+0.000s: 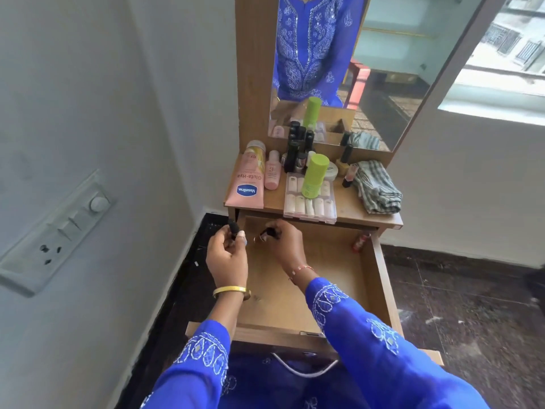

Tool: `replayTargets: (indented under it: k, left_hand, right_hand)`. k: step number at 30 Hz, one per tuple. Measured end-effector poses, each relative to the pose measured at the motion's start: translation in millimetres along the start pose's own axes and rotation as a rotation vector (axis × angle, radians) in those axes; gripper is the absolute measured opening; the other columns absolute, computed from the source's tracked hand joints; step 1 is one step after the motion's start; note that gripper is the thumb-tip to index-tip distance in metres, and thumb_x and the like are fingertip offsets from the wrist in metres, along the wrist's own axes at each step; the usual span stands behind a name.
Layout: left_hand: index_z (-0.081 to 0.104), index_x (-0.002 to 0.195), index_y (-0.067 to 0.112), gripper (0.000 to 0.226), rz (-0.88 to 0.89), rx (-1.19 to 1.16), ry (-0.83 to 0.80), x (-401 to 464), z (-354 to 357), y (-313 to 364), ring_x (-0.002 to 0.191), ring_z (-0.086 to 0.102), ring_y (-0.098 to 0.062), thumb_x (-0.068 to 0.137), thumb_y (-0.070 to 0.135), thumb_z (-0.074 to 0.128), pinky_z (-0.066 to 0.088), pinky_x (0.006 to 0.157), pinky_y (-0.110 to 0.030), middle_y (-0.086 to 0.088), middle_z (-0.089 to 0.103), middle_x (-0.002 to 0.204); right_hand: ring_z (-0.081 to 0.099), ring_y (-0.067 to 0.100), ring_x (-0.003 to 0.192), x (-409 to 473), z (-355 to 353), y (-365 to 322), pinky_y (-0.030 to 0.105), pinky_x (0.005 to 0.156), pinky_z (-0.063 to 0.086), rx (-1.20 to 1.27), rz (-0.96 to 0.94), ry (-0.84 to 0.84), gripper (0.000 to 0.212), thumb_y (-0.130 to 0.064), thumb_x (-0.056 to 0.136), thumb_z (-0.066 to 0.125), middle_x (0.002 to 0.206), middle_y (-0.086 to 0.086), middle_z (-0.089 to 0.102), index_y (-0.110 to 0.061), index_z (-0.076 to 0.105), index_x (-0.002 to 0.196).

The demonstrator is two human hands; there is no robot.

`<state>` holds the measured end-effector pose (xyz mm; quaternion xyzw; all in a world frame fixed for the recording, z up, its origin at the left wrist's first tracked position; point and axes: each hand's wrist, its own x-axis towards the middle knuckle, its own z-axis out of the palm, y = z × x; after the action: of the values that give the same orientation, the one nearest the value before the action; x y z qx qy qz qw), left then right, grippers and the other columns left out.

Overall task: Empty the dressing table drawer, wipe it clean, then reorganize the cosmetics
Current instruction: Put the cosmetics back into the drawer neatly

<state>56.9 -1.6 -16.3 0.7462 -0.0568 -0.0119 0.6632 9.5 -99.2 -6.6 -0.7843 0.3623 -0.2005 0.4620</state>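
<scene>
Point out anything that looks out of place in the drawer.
One small red bottle lies tipped in the back right corner of the open drawer, apart from both hands; the other cosmetics seen stand or lie on the tabletop.

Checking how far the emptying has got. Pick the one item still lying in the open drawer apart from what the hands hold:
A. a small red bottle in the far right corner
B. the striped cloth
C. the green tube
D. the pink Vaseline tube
A: the small red bottle lies in the far right corner of the drawer, while the green tube, striped cloth and Vaseline tube are all up on the tabletop.
</scene>
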Motion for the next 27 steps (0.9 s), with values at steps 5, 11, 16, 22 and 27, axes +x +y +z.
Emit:
replayTargets:
  k: [5,11,16,22,27]
  left_hand:
    - [0.060,0.112,0.000,0.030,-0.036,-0.015,0.032,1.7,-0.5,-3.6,0.084,0.060,-0.020,0.083,0.010,0.062,0.039,0.065,0.003,-0.018,0.066,0.102]
    - [0.061,0.112,0.003,0.030,-0.062,-0.036,0.051,-0.5,-2.4,-1.5,0.083,0.059,-0.016,0.083,0.011,0.063,0.041,0.064,-0.001,-0.014,0.065,0.103]
    - [0.061,0.112,0.002,0.030,-0.077,-0.040,0.040,-2.5,-2.2,2.0,0.084,0.058,-0.014,0.084,0.011,0.063,0.040,0.067,-0.008,-0.013,0.064,0.105]
    - [0.061,0.112,0.003,0.030,-0.088,-0.036,0.012,-3.8,-3.4,3.8,0.086,0.059,-0.014,0.084,0.011,0.062,0.040,0.066,-0.008,-0.011,0.063,0.105]
    - [0.063,0.110,0.003,0.027,-0.064,0.004,-0.030,-5.9,-4.0,7.6,0.077,0.056,-0.005,0.084,0.011,0.062,0.040,0.066,-0.004,-0.003,0.061,0.093]
  right_hand:
    - [0.063,0.019,0.092,17.2,16.7,3.1,0.008,0.069,0.035,-0.105,0.001,-0.064,0.029,0.004,0.080,0.057,0.103,0.015,0.069,-0.002,0.064,0.108]
    - [0.064,0.022,0.101,29.8,32.9,2.3,0.021,0.083,0.045,-0.179,-0.007,-0.142,0.030,0.002,0.083,0.055,0.106,0.014,0.070,-0.004,0.065,0.111]
    - [0.062,0.020,0.103,29.8,31.0,-3.3,0.015,0.079,0.040,-0.190,-0.055,-0.187,0.034,0.006,0.084,0.050,0.110,0.013,0.068,-0.002,0.062,0.115]
    - [0.056,0.015,0.075,26.2,32.6,-1.9,0.019,0.068,0.045,-0.080,0.000,-0.158,0.036,0.008,0.085,0.042,0.096,0.011,0.061,-0.006,0.055,0.116]
    - [0.063,0.025,0.090,16.3,22.6,-4.5,0.030,0.080,0.049,-0.071,-0.009,-0.108,0.028,0.004,0.085,0.049,0.098,0.014,0.067,-0.005,0.059,0.109]
